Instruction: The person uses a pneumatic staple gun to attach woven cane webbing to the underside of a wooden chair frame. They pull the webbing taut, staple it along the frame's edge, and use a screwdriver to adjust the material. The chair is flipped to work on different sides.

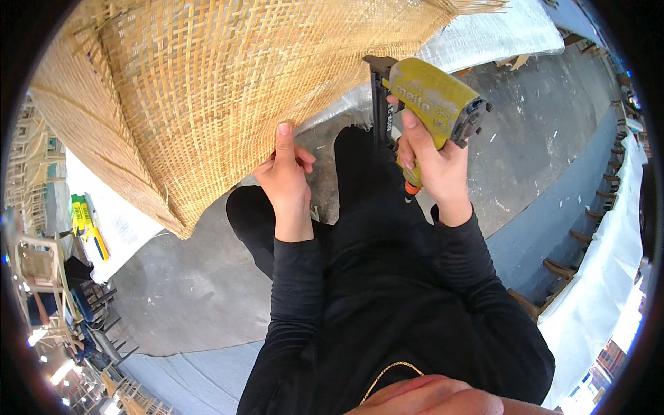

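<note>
A large sheet of woven cane webbing (228, 83) spreads over the upper left, with a folded or bent edge at its left side. My left hand (285, 173) is closed at its near edge, thumb on the upper face and the other fingers curled, partly hidden beneath. In my right hand (436, 162) is a yellow-green air staple gun (436, 97), the fingers wrapped round its handle. Its black nose and magazine point away toward the cane's right-hand edge. Whether the nose touches the cane cannot be made out. An orange fitting shows below the grip.
A white sheet (117, 221) at the left bears a green-and-yellow packet (81, 213) and a yellow knife-like tool (99, 243). Wooden chair frames (38, 266) crowd the far left. White plastic sheeting (602, 277) and chair legs (560, 268) line the right. The grey floor (187, 297) has small scraps.
</note>
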`<move>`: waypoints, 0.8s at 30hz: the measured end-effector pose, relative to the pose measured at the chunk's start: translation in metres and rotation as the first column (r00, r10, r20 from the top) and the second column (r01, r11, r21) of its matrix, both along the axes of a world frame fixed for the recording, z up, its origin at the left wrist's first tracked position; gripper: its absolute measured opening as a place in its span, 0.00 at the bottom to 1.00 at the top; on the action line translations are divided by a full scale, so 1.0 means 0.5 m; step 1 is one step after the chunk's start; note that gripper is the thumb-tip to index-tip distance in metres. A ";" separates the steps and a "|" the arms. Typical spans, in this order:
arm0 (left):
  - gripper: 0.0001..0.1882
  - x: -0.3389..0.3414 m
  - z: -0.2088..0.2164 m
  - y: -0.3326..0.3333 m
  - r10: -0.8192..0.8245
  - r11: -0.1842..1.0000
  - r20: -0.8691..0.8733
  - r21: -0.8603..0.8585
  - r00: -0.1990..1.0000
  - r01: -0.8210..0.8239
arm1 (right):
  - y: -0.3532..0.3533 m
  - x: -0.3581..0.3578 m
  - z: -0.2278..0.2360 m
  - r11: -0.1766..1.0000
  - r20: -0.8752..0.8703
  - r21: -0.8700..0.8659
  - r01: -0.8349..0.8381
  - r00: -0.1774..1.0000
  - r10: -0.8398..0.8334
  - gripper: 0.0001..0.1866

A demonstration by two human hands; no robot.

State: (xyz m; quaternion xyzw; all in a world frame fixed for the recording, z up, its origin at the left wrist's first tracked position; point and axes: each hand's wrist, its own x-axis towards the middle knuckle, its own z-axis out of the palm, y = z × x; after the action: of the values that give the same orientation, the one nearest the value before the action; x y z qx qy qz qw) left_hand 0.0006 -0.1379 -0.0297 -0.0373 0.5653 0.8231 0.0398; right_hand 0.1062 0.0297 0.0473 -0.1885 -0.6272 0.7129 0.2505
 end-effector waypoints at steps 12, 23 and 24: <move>0.13 0.005 -0.008 0.005 0.002 0.999 -0.034 -0.042 0.999 -0.003 | 0.007 -0.018 -0.005 0.991 0.107 0.125 -0.034 0.994 0.021 0.10; 0.13 0.007 -0.014 0.000 -0.031 0.996 -0.007 -0.084 0.999 0.031 | 0.017 -0.012 0.016 0.999 0.219 0.020 -0.050 0.975 0.044 0.07; 0.13 0.001 -0.013 -0.002 -0.029 0.996 -0.018 -0.085 0.999 0.027 | 0.018 -0.017 0.014 0.998 0.201 0.000 -0.063 0.978 0.062 0.07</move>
State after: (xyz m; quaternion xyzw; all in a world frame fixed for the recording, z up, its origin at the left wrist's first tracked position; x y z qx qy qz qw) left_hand 0.0013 -0.1387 -0.0364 -0.0232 0.6004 0.7981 0.0442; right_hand 0.0976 0.0386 0.0546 -0.2387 -0.6573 0.6957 0.1641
